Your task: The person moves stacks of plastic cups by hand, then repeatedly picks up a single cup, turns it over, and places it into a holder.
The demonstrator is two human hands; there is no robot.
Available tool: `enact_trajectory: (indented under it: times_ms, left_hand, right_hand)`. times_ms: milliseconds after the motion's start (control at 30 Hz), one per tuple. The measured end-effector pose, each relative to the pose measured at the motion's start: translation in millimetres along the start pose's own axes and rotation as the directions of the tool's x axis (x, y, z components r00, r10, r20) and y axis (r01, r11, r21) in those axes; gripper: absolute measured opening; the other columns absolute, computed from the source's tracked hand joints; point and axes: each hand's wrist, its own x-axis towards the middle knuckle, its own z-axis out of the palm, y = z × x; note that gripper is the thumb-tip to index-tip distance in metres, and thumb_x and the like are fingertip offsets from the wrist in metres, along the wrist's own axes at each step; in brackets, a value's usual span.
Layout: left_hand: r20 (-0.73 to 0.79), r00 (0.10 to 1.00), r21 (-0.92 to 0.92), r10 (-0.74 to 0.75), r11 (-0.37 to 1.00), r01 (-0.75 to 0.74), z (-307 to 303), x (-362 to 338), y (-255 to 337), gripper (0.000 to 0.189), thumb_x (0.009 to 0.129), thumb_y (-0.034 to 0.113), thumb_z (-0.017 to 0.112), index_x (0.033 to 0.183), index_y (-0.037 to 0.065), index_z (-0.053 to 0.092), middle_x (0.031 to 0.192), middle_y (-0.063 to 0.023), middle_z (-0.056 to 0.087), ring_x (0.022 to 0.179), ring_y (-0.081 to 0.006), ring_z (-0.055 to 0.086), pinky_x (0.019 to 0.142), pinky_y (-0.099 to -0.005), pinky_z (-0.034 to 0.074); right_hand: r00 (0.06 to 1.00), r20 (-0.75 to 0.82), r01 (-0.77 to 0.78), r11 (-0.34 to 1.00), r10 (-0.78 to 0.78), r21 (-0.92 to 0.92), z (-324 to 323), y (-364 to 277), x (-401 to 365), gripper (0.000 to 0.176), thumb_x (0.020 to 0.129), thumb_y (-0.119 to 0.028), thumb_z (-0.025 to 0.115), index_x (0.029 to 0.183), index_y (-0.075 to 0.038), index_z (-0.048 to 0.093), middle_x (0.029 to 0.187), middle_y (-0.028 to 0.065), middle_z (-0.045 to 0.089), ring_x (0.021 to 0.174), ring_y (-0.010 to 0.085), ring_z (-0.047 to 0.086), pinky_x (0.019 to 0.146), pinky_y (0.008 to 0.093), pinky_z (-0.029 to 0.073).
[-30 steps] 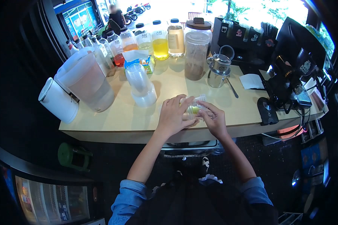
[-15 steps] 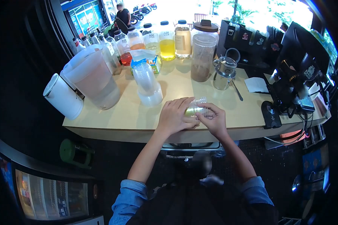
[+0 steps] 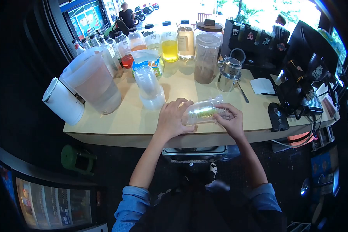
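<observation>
Between my two hands, clear plastic cups (image 3: 201, 110) lie on their side, nested one in another, close over the front edge of the table. A yellow-green patch shows through their wall. My left hand (image 3: 174, 119) is curled around their left end, fingers on top and thumb below. At the right end, my right hand (image 3: 231, 119) pinches the rims between thumb and fingers. Just beyond my left hand is a stack of clear lids or cups (image 3: 150, 91). A metal drip filter (image 3: 233, 66) sits on a glass (image 3: 226, 83) past my right hand, a spoon (image 3: 242, 92) beside it.
On the wooden table (image 3: 178, 87) stand a large translucent pitcher (image 3: 92, 83), a white canister (image 3: 63, 101), a tall jar of brown powder (image 3: 206, 62) and, behind, several syrup bottles (image 3: 170, 46). A monitor (image 3: 317, 54) and a card terminal (image 3: 278, 117) occupy the right end.
My hands have moved apart, the right one to the right and the left one slightly left. More of the clear cups' length now shows between them.
</observation>
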Motion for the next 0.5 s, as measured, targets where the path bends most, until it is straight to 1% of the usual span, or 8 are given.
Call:
enact_trajectory:
  times_ms: [33, 67, 133, 167, 233, 333, 433, 500]
  left_hand:
    - [0.015, 1.000, 0.006, 0.019, 1.000, -0.019, 0, 0, 0, 0.064, 0.056, 0.040, 0.075, 0.113, 0.019, 0.054, 0.115, -0.0063, 0.053, 0.102, -0.0253, 0.054, 0.088, -0.0404, 0.040]
    - [0.017, 1.000, 0.005, 0.021, 1.000, -0.021, 1, 0, 1, 0.064, 0.056, 0.040, 0.075, 0.113, 0.019, 0.054, 0.115, -0.0063, 0.053, 0.102, -0.0253, 0.054, 0.088, -0.0404, 0.040]
    - [-0.017, 1.000, 0.049, 0.020, 0.999, -0.019, 2, 1, 3, 0.062, 0.057, 0.035, 0.075, 0.111, 0.015, 0.052, 0.114, -0.0073, 0.053, 0.102, -0.0257, 0.053, 0.088, -0.0405, 0.039]
    - [-0.018, 1.000, 0.050, 0.021, 0.999, -0.020, 3, 1, 3, 0.062, 0.057, 0.035, 0.075, 0.111, 0.015, 0.052, 0.114, -0.0073, 0.053, 0.102, -0.0257, 0.053, 0.088, -0.0405, 0.039]
    - [-0.027, 0.999, 0.050, 0.030, 0.998, -0.028, 3, 0, 3, 0.059, 0.058, 0.034, 0.074, 0.109, 0.015, 0.052, 0.115, -0.0080, 0.052, 0.103, -0.0266, 0.053, 0.089, -0.0411, 0.038]
    - [-0.035, 0.999, 0.050, 0.016, 0.999, -0.015, 2, 0, 7, 0.058, 0.059, 0.034, 0.073, 0.109, 0.015, 0.053, 0.114, -0.0081, 0.052, 0.102, -0.0271, 0.053, 0.089, -0.0412, 0.038]
    - [-0.035, 0.999, 0.050, -0.002, 0.999, 0.004, 4, -1, 7, 0.057, 0.060, 0.034, 0.073, 0.110, 0.015, 0.053, 0.114, -0.0080, 0.052, 0.101, -0.0272, 0.053, 0.089, -0.0412, 0.038]
    - [-0.042, 0.999, 0.055, 0.006, 0.998, -0.003, 4, -1, 6, 0.057, 0.060, 0.034, 0.073, 0.110, 0.015, 0.053, 0.114, -0.0079, 0.052, 0.101, -0.0272, 0.053, 0.088, -0.0411, 0.038]
  right_hand:
    - [0.999, 0.046, -0.025, 1.000, 0.024, 0.010, -2, -1, -1, 0.028, 0.079, 0.004, 0.065, 0.107, 0.002, 0.061, 0.095, 0.0052, 0.063, 0.076, 0.0040, 0.058, 0.067, 0.0178, 0.048]
    - [0.999, 0.044, -0.025, 1.000, 0.025, 0.010, -3, -1, -2, 0.028, 0.079, 0.004, 0.065, 0.107, 0.002, 0.061, 0.095, 0.0052, 0.063, 0.076, 0.0040, 0.058, 0.067, 0.0178, 0.048]
    - [0.994, 0.102, -0.030, 1.000, 0.029, 0.007, -4, 2, -2, 0.029, 0.082, 0.001, 0.063, 0.111, 0.002, 0.060, 0.101, 0.0062, 0.062, 0.082, 0.0064, 0.058, 0.073, 0.0214, 0.049]
    - [0.994, 0.101, -0.029, 1.000, 0.028, 0.008, -5, 3, -3, 0.029, 0.082, 0.001, 0.063, 0.111, 0.002, 0.060, 0.101, 0.0062, 0.062, 0.082, 0.0064, 0.058, 0.073, 0.0214, 0.049]
    - [0.990, 0.139, 0.036, 0.999, -0.033, -0.021, -8, 6, -4, 0.033, 0.084, -0.002, 0.061, 0.117, 0.000, 0.058, 0.105, 0.0074, 0.062, 0.087, 0.0090, 0.058, 0.079, 0.0250, 0.049]
    - [0.988, 0.149, 0.046, 0.998, -0.038, -0.050, -9, 9, -5, 0.037, 0.085, -0.003, 0.061, 0.122, -0.003, 0.057, 0.109, 0.0083, 0.062, 0.089, 0.0099, 0.057, 0.082, 0.0265, 0.048]
    - [0.982, 0.188, 0.043, 0.996, -0.027, -0.080, -7, 8, -5, 0.039, 0.084, -0.002, 0.063, 0.122, -0.003, 0.056, 0.111, 0.0091, 0.062, 0.090, 0.0089, 0.057, 0.083, 0.0264, 0.048]
    - [0.982, 0.184, 0.054, 0.995, -0.038, -0.082, -3, 10, -6, 0.040, 0.082, -0.002, 0.064, 0.122, -0.004, 0.057, 0.111, 0.0090, 0.062, 0.089, 0.0091, 0.058, 0.082, 0.0263, 0.049]
